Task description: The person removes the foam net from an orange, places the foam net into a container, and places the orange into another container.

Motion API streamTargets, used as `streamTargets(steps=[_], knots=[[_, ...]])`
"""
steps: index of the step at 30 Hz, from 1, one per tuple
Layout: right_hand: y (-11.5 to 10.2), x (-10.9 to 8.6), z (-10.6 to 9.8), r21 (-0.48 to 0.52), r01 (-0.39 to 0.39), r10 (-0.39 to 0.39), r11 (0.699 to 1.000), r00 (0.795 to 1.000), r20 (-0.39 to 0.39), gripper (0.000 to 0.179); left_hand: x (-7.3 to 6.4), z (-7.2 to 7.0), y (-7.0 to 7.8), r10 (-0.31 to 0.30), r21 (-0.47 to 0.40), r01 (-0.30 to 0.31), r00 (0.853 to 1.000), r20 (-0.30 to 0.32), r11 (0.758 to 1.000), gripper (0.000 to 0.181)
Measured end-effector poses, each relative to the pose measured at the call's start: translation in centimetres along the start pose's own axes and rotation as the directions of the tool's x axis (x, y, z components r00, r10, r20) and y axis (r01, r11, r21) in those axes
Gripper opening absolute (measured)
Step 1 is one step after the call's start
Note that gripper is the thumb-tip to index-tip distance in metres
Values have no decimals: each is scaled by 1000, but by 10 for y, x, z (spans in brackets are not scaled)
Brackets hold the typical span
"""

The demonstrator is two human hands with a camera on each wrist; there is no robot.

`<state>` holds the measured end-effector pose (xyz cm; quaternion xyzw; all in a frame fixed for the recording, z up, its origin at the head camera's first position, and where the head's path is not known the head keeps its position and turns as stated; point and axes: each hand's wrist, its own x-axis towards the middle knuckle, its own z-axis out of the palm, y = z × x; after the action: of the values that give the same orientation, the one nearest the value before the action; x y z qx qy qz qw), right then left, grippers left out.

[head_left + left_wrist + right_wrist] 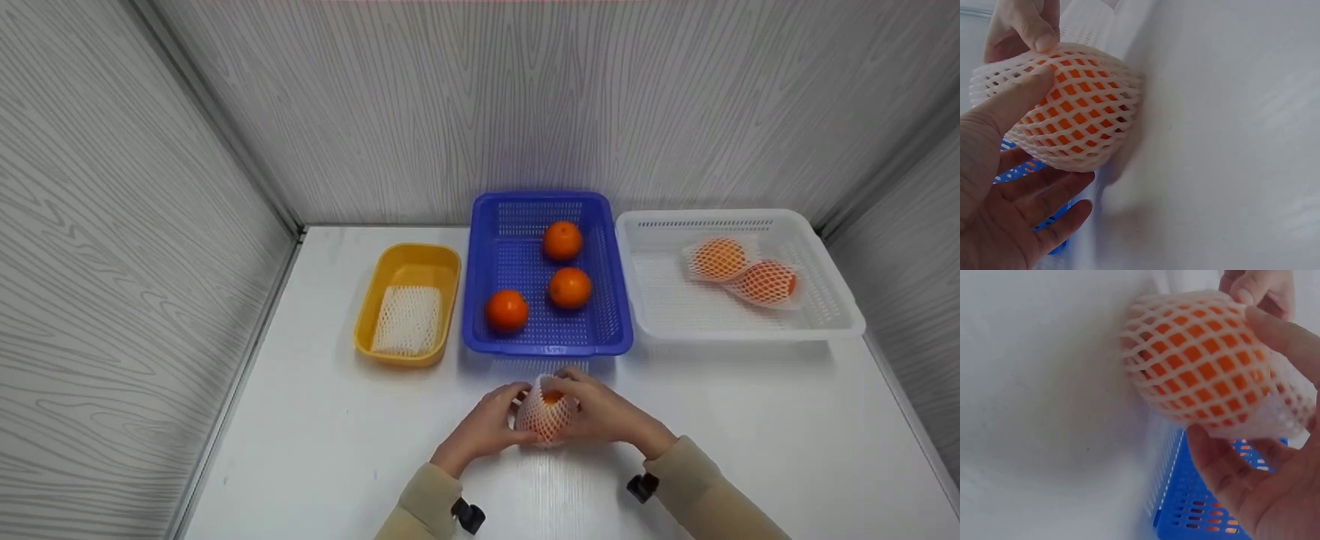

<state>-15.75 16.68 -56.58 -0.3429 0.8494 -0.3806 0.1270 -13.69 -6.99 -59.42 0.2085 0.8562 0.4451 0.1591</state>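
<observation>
Orange (553,397): sheathed in a foam net (544,425), held between both hands, in front of the blue basket (547,350)
Left hand (489,421): fingers part-curled, one side of the net gripped
Right hand (602,411): fingers part-curled, the opposite side gripped
Blue basket: occupied by three bare oranges (569,288)
White basket (750,334): occupied by two netted oranges (763,283)

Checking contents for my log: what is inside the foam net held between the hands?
One orange shows through the gaps of the foam net. The net, the left hand and the right hand cover parts of its skin; its underside cannot be seen.
</observation>
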Motion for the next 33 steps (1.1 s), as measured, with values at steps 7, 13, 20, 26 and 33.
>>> streamTargets(steps=[7,13,20,26,33], knots=[[6,-8,0,264,-1,23,964,996,-81,49,-1,-2,-6,22,-19,-21,1000,19,1000,73],[10,-10,9,363,-55,108,930,986,-126,63,-2,-4,-6,28,12,-29,999,18,1000,73],[13,-9,12,278,-93,126,956,987,-104,51,-3,-5,-3,45,34,-45,999,14,998,75],[19,-10,14,275,-97,137,956,982,-129,46,-1,-2,0,70,32,-69,998,-12,997,79],[21,-12,19,285,-80,136,955,973,-186,30,2,1,0,118,-13,-120,988,-99,993,54]])
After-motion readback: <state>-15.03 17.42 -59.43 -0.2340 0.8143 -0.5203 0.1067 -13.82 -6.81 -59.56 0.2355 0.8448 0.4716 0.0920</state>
